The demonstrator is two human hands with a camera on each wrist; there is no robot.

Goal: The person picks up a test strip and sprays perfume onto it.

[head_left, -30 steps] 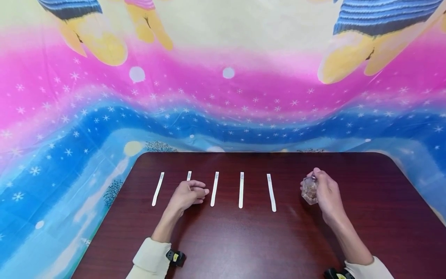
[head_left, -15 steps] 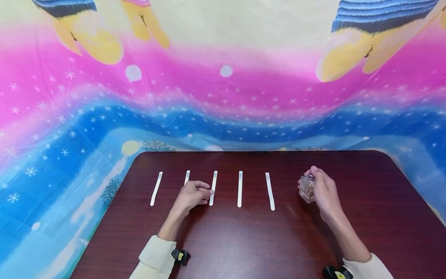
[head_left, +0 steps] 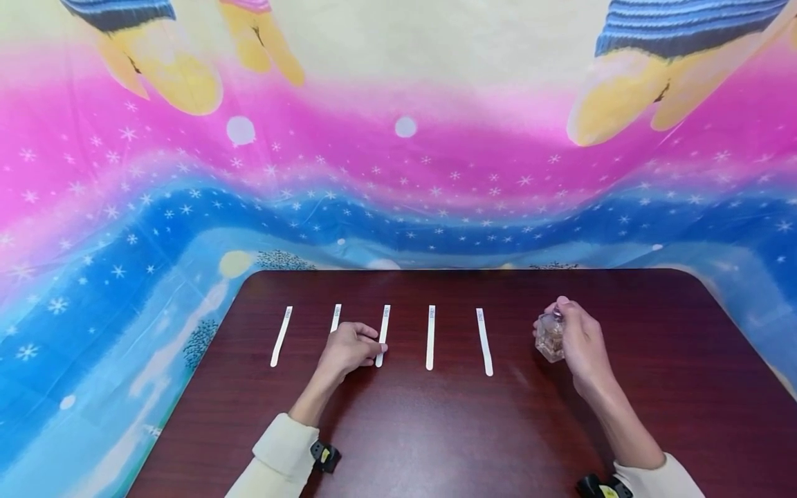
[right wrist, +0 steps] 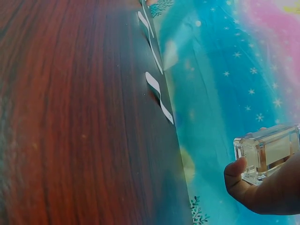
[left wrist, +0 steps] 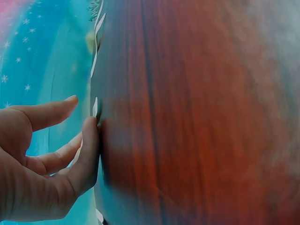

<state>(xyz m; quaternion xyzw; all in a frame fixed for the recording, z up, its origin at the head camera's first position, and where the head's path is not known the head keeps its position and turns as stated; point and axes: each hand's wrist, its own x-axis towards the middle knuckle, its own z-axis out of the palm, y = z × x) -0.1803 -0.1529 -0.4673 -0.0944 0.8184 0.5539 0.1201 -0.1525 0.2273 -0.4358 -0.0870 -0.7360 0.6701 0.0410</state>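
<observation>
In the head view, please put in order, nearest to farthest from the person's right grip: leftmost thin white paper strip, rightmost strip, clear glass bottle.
1. Clear glass bottle: held in the right grip.
2. Rightmost strip: left of bottle.
3. Leftmost strip: row's left end.

Table [head_left: 398,463]: dark reddish-brown, streaked wood grain, glossy, far corners rounded. Pale glare [head_left: 420,423] lies on its near middle area. Printed cloth [head_left: 473,159] stands behind the far edge and continues past both sides, lightly creased. Its wavy bands run cream at top, then pink, deep blue and pale blue. Print includes white snowflakes [head_left: 57,305], pale discs [head_left: 405,127] and yellow-and-blue figures [head_left: 180,66], cut off above.
</observation>
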